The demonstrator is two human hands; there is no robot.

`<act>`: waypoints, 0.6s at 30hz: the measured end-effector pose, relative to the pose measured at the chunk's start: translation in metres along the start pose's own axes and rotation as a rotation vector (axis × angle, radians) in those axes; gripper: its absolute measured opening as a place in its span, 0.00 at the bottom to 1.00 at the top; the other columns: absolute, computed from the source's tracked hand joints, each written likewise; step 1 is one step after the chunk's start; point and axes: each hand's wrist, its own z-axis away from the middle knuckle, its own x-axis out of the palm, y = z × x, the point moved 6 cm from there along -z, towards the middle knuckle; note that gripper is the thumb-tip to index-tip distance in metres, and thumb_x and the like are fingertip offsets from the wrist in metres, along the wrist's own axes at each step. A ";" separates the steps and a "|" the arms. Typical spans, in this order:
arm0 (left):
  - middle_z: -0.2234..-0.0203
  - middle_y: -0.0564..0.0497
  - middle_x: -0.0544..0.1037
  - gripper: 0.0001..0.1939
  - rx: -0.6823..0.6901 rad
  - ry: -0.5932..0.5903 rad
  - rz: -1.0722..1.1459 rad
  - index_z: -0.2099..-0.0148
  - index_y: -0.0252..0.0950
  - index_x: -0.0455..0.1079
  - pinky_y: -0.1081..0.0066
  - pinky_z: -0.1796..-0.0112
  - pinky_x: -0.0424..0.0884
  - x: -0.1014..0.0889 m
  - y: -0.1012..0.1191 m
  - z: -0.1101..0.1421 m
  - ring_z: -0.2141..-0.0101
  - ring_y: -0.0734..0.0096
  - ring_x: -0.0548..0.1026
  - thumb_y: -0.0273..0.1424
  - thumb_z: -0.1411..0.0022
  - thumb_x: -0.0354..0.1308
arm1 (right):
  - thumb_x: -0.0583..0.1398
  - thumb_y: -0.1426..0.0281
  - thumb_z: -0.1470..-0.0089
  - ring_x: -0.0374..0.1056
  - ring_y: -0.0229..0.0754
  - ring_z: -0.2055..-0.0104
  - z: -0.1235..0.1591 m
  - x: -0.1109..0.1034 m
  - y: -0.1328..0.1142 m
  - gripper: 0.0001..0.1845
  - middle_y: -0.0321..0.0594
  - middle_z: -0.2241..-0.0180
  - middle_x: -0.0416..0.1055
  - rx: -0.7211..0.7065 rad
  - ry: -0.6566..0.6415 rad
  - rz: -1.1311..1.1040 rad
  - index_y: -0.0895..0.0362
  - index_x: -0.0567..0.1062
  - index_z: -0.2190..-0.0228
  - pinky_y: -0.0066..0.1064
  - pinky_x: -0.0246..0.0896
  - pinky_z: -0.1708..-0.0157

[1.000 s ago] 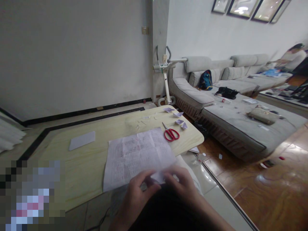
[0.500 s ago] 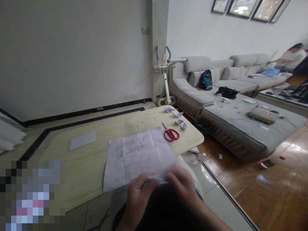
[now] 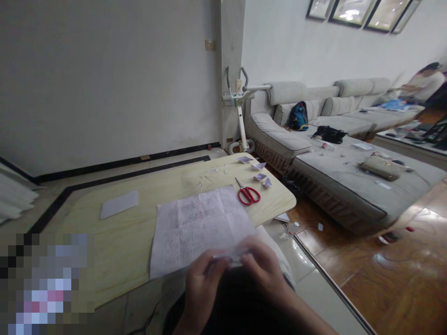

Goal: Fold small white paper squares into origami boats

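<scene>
Between my two hands is a small piece of folded white paper [image 3: 226,254], held just past the near edge of the table, above my lap. My left hand [image 3: 204,274] pinches its left end with thumb and fingers. On the other end my right hand [image 3: 261,263] is closed, its fingers a little blurred. A large creased printed sheet [image 3: 202,223] lies flat on the table right beyond my hands. Red-handled scissors [image 3: 249,195] rest beside its far right corner. Several small folded paper boats [image 3: 259,177] stand near the table's far right corner.
The pale wooden table [image 3: 122,251] also bears a white card [image 3: 119,204] at left and thin paper scraps [image 3: 206,178] toward the back. A grey sofa [image 3: 349,186] with bags stands to the right. Exercise equipment [image 3: 240,116] is behind the table. A person [image 3: 426,81] sits far right.
The fingers of my right hand have shifted slightly over the folded paper, and the paper's angle has changed a little. Things on the table have not moved.
</scene>
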 end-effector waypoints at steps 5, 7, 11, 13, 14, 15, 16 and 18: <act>0.77 0.52 0.81 0.12 -0.012 0.016 0.004 0.69 0.38 0.77 0.73 0.70 0.75 0.000 -0.003 0.001 0.74 0.65 0.79 0.40 0.42 0.59 | 0.62 0.65 0.47 0.68 0.40 0.71 -0.005 0.007 0.000 0.08 0.38 0.74 0.73 0.062 -0.071 -0.026 0.57 0.76 0.71 0.29 0.64 0.69; 0.77 0.52 0.81 0.12 0.005 0.019 -0.006 0.69 0.38 0.77 0.73 0.71 0.74 0.000 -0.002 0.001 0.74 0.66 0.79 0.40 0.42 0.59 | 0.62 0.65 0.47 0.68 0.40 0.71 -0.006 0.008 0.000 0.08 0.38 0.75 0.73 0.078 -0.068 -0.043 0.57 0.76 0.73 0.29 0.64 0.70; 0.78 0.53 0.80 0.12 -0.019 0.040 0.026 0.70 0.38 0.76 0.74 0.71 0.73 0.002 -0.001 0.001 0.74 0.67 0.78 0.40 0.41 0.59 | 0.62 0.67 0.48 0.68 0.40 0.72 -0.007 0.010 0.001 0.08 0.38 0.76 0.73 0.119 -0.045 -0.054 0.58 0.76 0.75 0.29 0.62 0.70; 0.78 0.53 0.80 0.13 -0.069 0.036 0.049 0.70 0.38 0.76 0.74 0.71 0.73 0.004 -0.003 0.001 0.74 0.67 0.78 0.41 0.42 0.58 | 0.63 0.66 0.49 0.67 0.39 0.73 -0.007 0.011 0.005 0.08 0.37 0.76 0.72 0.163 -0.041 -0.089 0.58 0.75 0.75 0.28 0.62 0.71; 0.78 0.53 0.80 0.13 -0.096 0.023 0.055 0.70 0.38 0.76 0.73 0.71 0.73 0.005 -0.005 0.000 0.74 0.66 0.78 0.42 0.42 0.58 | 0.63 0.66 0.50 0.67 0.39 0.74 -0.007 0.011 0.007 0.08 0.36 0.77 0.72 0.194 -0.043 -0.112 0.58 0.75 0.76 0.27 0.61 0.73; 0.78 0.53 0.80 0.13 -0.119 0.003 0.053 0.70 0.38 0.76 0.73 0.71 0.73 0.007 -0.006 -0.001 0.74 0.66 0.78 0.42 0.42 0.58 | 0.63 0.66 0.50 0.66 0.38 0.75 -0.007 0.012 0.009 0.08 0.35 0.78 0.71 0.227 -0.048 -0.135 0.58 0.75 0.76 0.27 0.61 0.74; 0.78 0.53 0.80 0.13 -0.133 -0.020 0.044 0.70 0.38 0.75 0.73 0.72 0.73 0.008 -0.007 -0.001 0.74 0.65 0.78 0.42 0.42 0.58 | 0.63 0.66 0.50 0.65 0.37 0.77 -0.007 0.013 0.011 0.08 0.35 0.79 0.71 0.258 -0.055 -0.153 0.58 0.74 0.76 0.26 0.60 0.76; 0.79 0.54 0.79 0.13 -0.128 -0.056 -0.001 0.71 0.39 0.75 0.73 0.72 0.72 0.008 -0.006 -0.002 0.75 0.66 0.78 0.41 0.41 0.57 | 0.63 0.67 0.51 0.64 0.36 0.78 -0.007 0.014 0.014 0.08 0.34 0.80 0.70 0.301 -0.075 -0.173 0.59 0.74 0.75 0.25 0.58 0.78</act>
